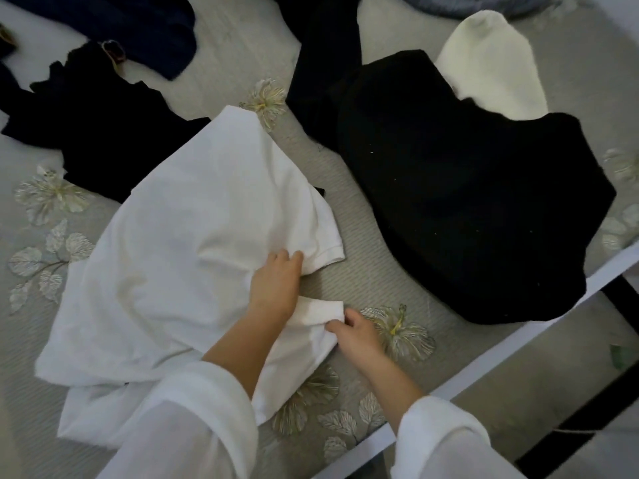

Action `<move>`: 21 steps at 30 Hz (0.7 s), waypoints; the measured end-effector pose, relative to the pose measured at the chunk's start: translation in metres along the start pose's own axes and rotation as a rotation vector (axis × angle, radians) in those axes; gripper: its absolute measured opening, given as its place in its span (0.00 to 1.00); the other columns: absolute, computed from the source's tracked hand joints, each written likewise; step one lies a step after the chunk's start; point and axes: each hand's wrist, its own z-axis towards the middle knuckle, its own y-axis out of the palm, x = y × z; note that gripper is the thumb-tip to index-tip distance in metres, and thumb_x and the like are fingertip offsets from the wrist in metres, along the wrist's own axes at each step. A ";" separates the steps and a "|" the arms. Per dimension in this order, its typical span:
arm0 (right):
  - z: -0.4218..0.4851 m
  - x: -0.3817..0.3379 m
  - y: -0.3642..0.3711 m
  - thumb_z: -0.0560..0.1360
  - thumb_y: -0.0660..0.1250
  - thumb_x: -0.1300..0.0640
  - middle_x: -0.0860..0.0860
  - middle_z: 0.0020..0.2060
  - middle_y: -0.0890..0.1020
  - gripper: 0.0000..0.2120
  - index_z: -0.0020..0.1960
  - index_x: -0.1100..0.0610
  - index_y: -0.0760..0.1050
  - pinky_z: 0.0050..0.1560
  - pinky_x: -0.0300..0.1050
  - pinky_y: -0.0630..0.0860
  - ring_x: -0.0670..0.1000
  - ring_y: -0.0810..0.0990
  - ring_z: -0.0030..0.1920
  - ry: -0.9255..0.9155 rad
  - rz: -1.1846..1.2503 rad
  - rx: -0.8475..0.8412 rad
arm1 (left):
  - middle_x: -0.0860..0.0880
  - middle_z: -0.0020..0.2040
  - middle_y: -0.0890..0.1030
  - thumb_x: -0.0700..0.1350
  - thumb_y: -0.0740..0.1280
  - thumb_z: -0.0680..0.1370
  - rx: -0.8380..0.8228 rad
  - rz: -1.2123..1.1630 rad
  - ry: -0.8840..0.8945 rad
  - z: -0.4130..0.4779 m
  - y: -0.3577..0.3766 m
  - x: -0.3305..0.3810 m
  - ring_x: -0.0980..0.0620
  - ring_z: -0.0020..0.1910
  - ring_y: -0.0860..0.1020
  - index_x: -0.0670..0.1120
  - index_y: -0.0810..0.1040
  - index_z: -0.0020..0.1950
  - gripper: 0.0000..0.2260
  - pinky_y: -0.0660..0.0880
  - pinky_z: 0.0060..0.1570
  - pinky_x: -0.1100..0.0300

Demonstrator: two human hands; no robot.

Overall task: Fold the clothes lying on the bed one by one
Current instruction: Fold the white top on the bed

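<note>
A white T-shirt lies spread on the grey flowered bedspread in the middle of the view. My left hand grips a bunch of its cloth beside the short sleeve on the right side. My right hand pinches a small folded flap of the same shirt just below, near its right edge. Both of my arms wear loose white sleeves.
A large black garment lies to the right with a cream piece behind it. More black clothing and a navy item lie at the upper left. The bed's white edge runs diagonally at the lower right.
</note>
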 end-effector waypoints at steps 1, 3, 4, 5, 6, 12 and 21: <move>-0.002 -0.004 -0.008 0.74 0.65 0.62 0.49 0.41 0.81 0.05 0.46 0.53 0.77 0.38 0.43 0.71 0.49 0.77 0.41 0.011 0.030 -0.020 | 0.44 0.54 0.74 0.38 0.60 0.76 -0.001 -0.073 -0.045 0.001 -0.006 -0.003 0.43 0.55 0.73 0.44 0.73 0.60 0.13 0.70 0.45 0.52; -0.009 -0.012 -0.024 0.74 0.64 0.63 0.55 0.46 0.82 0.05 0.47 0.56 0.77 0.50 0.50 0.76 0.53 0.78 0.47 0.031 0.162 -0.019 | 0.45 0.44 0.77 0.40 0.63 0.75 0.063 -0.353 -0.194 -0.003 -0.026 -0.010 0.44 0.45 0.75 0.42 0.75 0.49 0.05 0.68 0.39 0.56; -0.014 -0.017 -0.032 0.74 0.63 0.64 0.58 0.46 0.81 0.04 0.46 0.58 0.77 0.53 0.51 0.75 0.55 0.78 0.49 0.042 0.283 -0.015 | 0.47 0.40 0.77 0.40 0.64 0.74 0.108 -0.536 -0.297 -0.007 -0.037 -0.012 0.45 0.41 0.75 0.42 0.76 0.45 0.03 0.67 0.39 0.56; -0.020 -0.025 -0.039 0.75 0.62 0.65 0.58 0.45 0.81 0.04 0.45 0.59 0.75 0.51 0.49 0.75 0.55 0.77 0.48 0.045 0.408 -0.025 | 0.47 0.39 0.77 0.40 0.64 0.74 0.151 -0.750 -0.407 -0.013 -0.050 -0.012 0.46 0.40 0.75 0.42 0.76 0.43 0.02 0.68 0.39 0.57; -0.026 -0.035 -0.046 0.75 0.62 0.65 0.58 0.43 0.80 0.05 0.44 0.59 0.74 0.48 0.47 0.74 0.54 0.77 0.46 0.031 0.507 -0.043 | 0.47 0.39 0.77 0.38 0.64 0.74 0.187 -0.994 -0.509 -0.020 -0.065 -0.011 0.47 0.41 0.75 0.42 0.76 0.43 0.02 0.70 0.41 0.56; -0.089 -0.116 -0.080 0.73 0.60 0.64 0.53 0.35 0.69 0.06 0.39 0.57 0.67 0.36 0.45 0.61 0.50 0.67 0.36 -0.272 0.252 -0.190 | 0.44 0.42 0.76 0.25 0.51 0.73 0.350 -2.271 -0.764 -0.078 -0.161 -0.004 0.47 0.41 0.76 0.41 0.71 0.42 0.14 0.76 0.45 0.55; -0.218 -0.234 -0.113 0.65 0.73 0.56 0.48 0.34 0.78 0.08 0.39 0.55 0.75 0.31 0.36 0.67 0.48 0.78 0.36 -0.844 -1.057 -0.281 | 0.45 0.39 0.81 0.41 0.65 0.76 0.293 -2.087 -0.647 -0.181 -0.240 -0.014 0.50 0.34 0.81 0.42 0.79 0.45 0.05 0.78 0.30 0.61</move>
